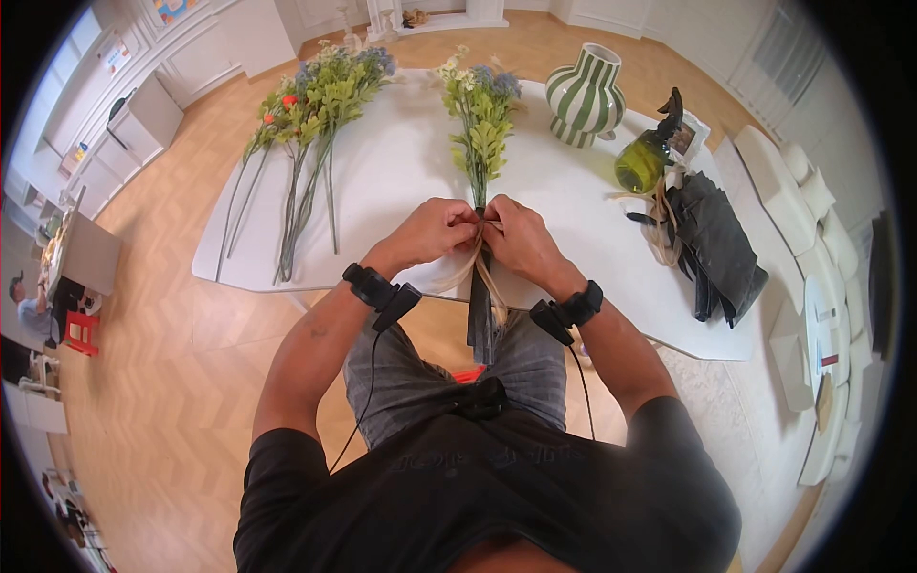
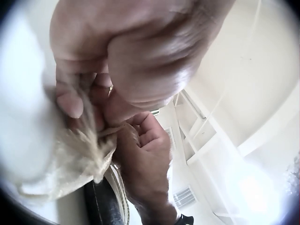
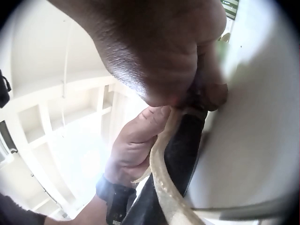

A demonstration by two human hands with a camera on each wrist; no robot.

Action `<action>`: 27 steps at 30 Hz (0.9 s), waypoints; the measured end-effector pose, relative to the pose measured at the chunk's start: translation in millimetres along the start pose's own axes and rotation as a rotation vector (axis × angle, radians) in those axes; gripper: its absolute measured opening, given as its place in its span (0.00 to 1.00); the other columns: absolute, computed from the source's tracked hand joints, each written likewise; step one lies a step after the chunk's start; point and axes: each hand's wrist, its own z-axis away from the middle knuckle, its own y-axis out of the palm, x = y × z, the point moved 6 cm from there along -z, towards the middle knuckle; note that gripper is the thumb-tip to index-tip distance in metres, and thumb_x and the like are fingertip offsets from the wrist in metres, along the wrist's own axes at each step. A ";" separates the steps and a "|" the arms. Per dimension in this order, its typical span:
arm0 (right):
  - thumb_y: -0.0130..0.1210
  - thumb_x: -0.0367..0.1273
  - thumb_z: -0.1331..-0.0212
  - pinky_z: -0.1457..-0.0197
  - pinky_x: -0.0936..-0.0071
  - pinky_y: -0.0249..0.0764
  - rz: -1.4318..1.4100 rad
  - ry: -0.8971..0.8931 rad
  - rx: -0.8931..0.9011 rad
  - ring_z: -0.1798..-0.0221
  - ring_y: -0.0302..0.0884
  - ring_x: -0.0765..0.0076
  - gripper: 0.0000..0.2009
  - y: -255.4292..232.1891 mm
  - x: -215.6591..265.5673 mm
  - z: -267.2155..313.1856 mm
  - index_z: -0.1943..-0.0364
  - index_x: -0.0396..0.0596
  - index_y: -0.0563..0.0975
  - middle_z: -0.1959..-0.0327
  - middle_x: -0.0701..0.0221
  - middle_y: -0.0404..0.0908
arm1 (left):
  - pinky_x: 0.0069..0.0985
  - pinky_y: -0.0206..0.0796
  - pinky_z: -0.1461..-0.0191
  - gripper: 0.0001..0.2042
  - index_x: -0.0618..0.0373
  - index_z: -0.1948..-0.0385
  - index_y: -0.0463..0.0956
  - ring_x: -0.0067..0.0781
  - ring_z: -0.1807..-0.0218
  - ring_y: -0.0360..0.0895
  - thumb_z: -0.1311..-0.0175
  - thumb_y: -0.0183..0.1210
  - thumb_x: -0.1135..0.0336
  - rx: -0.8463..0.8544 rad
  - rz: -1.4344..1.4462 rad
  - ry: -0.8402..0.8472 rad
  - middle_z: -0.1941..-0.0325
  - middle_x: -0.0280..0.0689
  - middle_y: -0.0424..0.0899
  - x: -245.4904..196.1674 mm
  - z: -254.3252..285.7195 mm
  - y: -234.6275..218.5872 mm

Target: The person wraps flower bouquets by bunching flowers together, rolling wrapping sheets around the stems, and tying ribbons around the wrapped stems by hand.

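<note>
A bundle of artificial flowers (image 1: 482, 129) with green leaves and small white and blue blooms lies on the white table, its stems toward me. My left hand (image 1: 435, 232) pinches a beige ribbon (image 2: 93, 152) at the stems. From the other side, my right hand (image 1: 523, 237) pinches the ribbon close by, the fingertips of both hands almost meeting. A black strip of material (image 3: 180, 154) runs down from under the fingers over the table's near edge, with ribbon tails hanging beside it. The fingers hide where the ribbon crosses.
More flower stems (image 1: 310, 115), some with red blooms, lie at left on the table (image 1: 382, 172). A green-striped vase (image 1: 585, 95) stands at the back right. Nearer are a green spray bottle (image 1: 642, 162) and a pile of black material (image 1: 716, 244) with beige ribbons.
</note>
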 end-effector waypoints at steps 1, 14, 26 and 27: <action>0.56 0.31 0.42 0.57 0.52 0.73 -0.009 0.022 -0.014 0.61 0.78 0.39 0.10 -1.8 -0.9 0.3 0.63 0.38 0.72 0.65 0.51 0.80 | 0.20 0.69 0.63 0.08 0.63 0.60 0.77 0.20 0.66 0.77 0.34 0.53 0.69 -0.002 -0.039 0.014 0.68 0.32 0.82 1.2 -0.8 -0.9; 0.59 0.34 0.43 0.68 0.65 0.69 -0.010 0.155 0.189 0.76 0.72 0.57 0.12 -20.6 -24.6 21.1 0.71 0.38 0.74 0.79 0.58 0.77 | 0.43 0.68 0.52 0.06 0.62 0.63 0.73 0.53 0.58 0.76 0.34 0.49 0.70 -0.138 -0.848 0.318 0.63 0.47 0.78 -6.8 20.1 -18.2; 0.58 0.33 0.39 0.71 0.72 0.66 -0.115 0.164 0.187 0.75 0.62 0.78 0.11 -20.8 -41.5 24.3 0.72 0.40 0.71 0.81 0.74 0.68 | 0.34 0.70 0.56 0.06 0.64 0.63 0.73 0.45 0.64 0.77 0.36 0.53 0.72 -0.225 -0.548 0.302 0.67 0.45 0.78 0.6 21.3 -25.1; 0.58 0.33 0.39 0.71 0.73 0.66 -0.158 0.161 0.184 0.75 0.62 0.78 0.11 -17.1 -44.1 23.8 0.71 0.40 0.71 0.80 0.74 0.69 | 0.33 0.70 0.56 0.07 0.64 0.62 0.73 0.42 0.66 0.76 0.37 0.54 0.71 -0.224 -0.499 0.301 0.68 0.44 0.77 2.7 19.7 -23.3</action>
